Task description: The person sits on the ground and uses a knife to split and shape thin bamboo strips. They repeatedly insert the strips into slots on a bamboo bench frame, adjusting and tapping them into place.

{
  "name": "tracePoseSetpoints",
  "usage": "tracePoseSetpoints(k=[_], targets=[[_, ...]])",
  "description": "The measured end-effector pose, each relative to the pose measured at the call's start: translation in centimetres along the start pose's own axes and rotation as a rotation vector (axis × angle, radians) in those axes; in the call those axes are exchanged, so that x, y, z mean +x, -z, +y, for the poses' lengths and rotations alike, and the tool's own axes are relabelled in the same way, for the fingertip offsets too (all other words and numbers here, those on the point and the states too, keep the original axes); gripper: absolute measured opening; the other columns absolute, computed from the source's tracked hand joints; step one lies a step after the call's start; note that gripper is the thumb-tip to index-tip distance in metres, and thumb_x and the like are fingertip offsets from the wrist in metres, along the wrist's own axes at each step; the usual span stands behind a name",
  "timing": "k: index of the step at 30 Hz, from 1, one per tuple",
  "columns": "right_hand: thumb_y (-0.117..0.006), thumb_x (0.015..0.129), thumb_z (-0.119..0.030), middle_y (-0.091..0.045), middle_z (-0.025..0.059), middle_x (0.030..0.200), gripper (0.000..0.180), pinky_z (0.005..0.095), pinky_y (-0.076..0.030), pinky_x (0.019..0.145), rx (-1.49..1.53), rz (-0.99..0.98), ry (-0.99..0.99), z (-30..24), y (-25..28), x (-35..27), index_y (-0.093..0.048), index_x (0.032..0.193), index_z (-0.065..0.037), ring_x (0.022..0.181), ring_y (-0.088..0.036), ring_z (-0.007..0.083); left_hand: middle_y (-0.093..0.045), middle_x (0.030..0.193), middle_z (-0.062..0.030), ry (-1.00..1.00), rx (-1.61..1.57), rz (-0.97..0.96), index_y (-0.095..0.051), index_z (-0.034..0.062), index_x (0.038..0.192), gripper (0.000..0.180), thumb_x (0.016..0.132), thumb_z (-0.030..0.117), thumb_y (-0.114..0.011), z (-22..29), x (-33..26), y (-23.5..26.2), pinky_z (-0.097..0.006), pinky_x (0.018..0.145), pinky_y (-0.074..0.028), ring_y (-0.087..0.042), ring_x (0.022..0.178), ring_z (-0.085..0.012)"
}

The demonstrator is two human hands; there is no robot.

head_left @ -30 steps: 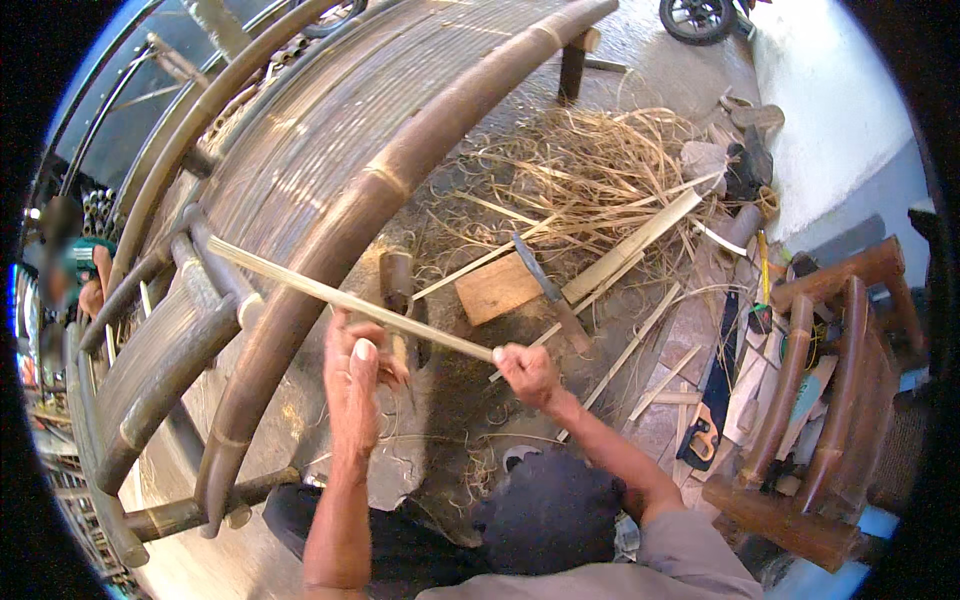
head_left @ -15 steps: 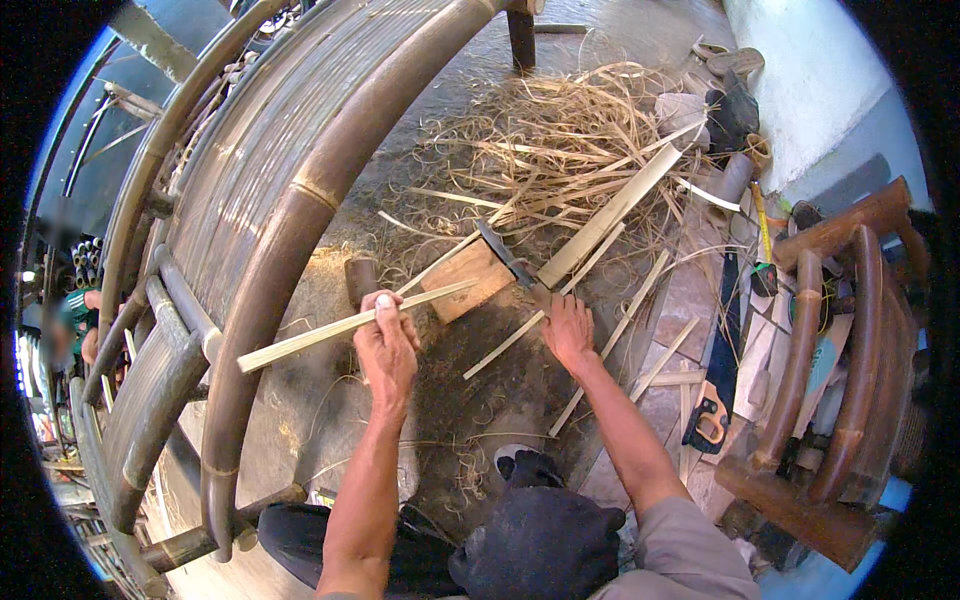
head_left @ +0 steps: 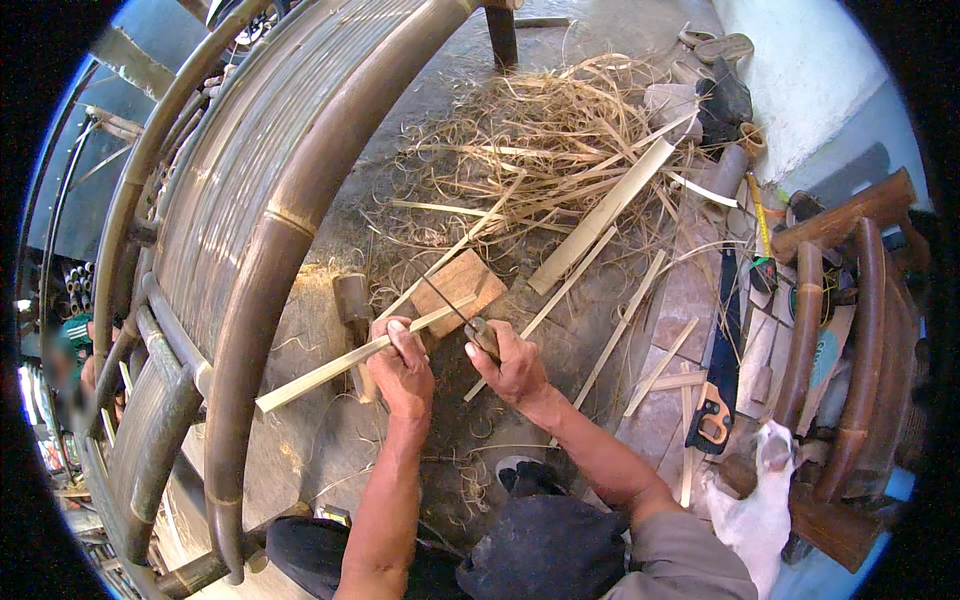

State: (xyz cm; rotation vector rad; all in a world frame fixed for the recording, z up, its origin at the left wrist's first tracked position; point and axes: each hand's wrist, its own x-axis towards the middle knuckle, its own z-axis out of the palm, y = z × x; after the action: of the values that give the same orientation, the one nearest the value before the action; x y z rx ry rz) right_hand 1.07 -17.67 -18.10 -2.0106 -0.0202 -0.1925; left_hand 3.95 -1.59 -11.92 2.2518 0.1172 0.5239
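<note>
My left hand (head_left: 402,365) is closed around a pale bamboo strip (head_left: 315,383), whose far end rests over a small wooden block (head_left: 480,278) on the floor. My right hand (head_left: 512,368) grips a wooden-handled knife (head_left: 484,338). Seen nearly edge-on, its thin dark blade runs up and left across the strip and block. Whether the blade touches the strip, I cannot tell. Another long strip (head_left: 440,262) lies just left of the block and reaches toward the shavings. A short bamboo piece (head_left: 352,300) is left of my left hand.
A curved bamboo bench (head_left: 270,240) fills the left side. Beyond the block sits a heap of shavings (head_left: 540,130), with a wide bamboo slat (head_left: 605,215) before it. To the right are a handsaw (head_left: 714,415), a tape measure (head_left: 763,272), a bamboo frame (head_left: 860,350) and a white cat (head_left: 757,510).
My right hand has moved left and nearer, bringing the knife from the block's far right side over the strip. The strip has shifted slightly right and nearer. A white cat has appeared at lower right.
</note>
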Motion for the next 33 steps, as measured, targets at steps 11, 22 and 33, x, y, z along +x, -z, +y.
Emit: tracePoseSetpoints(k=[11,22,33], targets=[[-0.065,0.096,-0.037,-0.067,0.0235,0.072,0.035,0.0526,-0.054,0.061,-0.434,-0.145,-0.218,2.1,-0.9,1.0,-0.058,0.108,-0.005,0.070,-0.067,0.0480,-0.053,0.066,-0.0097,0.018,0.017,-0.048,-0.057,0.0021,0.092,0.024,0.105,0.018,-0.044,-0.3,1.0,-0.8,-0.037,0.055,-0.042,-0.049,0.055,-0.0228],[-0.064,0.095,-0.047,-0.068,0.0243,0.077,0.043,0.0546,-0.054,0.062,-0.345,-0.219,-0.135,3.3,-0.6,2.0,-0.059,0.096,-0.004,0.073,-0.068,0.0453,-0.056,0.066,-0.0186,0.121,0.075,-0.071,-0.056,-0.0001,0.092,0.024,0.105,0.016,-0.044,2.5,2.3,-0.6,-0.043,0.058,-0.047,-0.055,0.057,-0.0338],[-0.060,0.096,-0.049,-0.067,0.0249,0.074,0.047,0.0548,-0.054,0.061,-0.298,-0.127,-0.056,5.4,0.3,0.7,-0.059,0.101,-0.003,0.069,-0.067,0.0468,-0.055,0.067,-0.0221,-0.023,0.082,-0.029,-0.053,0.0006,0.088,0.024,0.105,0.016,-0.044,2.2,2.6,-1.7,-0.047,0.057,-0.045,-0.057,0.060,-0.0416]])
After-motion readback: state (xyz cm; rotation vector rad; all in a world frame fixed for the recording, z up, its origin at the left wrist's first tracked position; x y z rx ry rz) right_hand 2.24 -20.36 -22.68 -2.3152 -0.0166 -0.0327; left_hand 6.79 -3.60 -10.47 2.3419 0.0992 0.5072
